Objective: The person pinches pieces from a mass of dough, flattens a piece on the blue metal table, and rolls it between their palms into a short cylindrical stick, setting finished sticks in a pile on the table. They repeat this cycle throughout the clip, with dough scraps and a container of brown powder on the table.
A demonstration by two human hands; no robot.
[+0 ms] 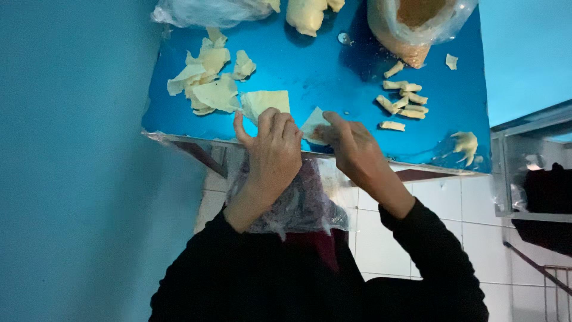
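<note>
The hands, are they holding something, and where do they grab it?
Both hands pinch one pale dough wrapper at the table's near edge: the right hand on its lower right corner, the left hand at its left side.

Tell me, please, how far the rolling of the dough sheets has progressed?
Done: several small rolled pieces lie together on the blue table. In hand: the left hand and right hand work one thin sheet at the table's near edge. Left: a loose pile of flat sheets waits unrolled.
</note>
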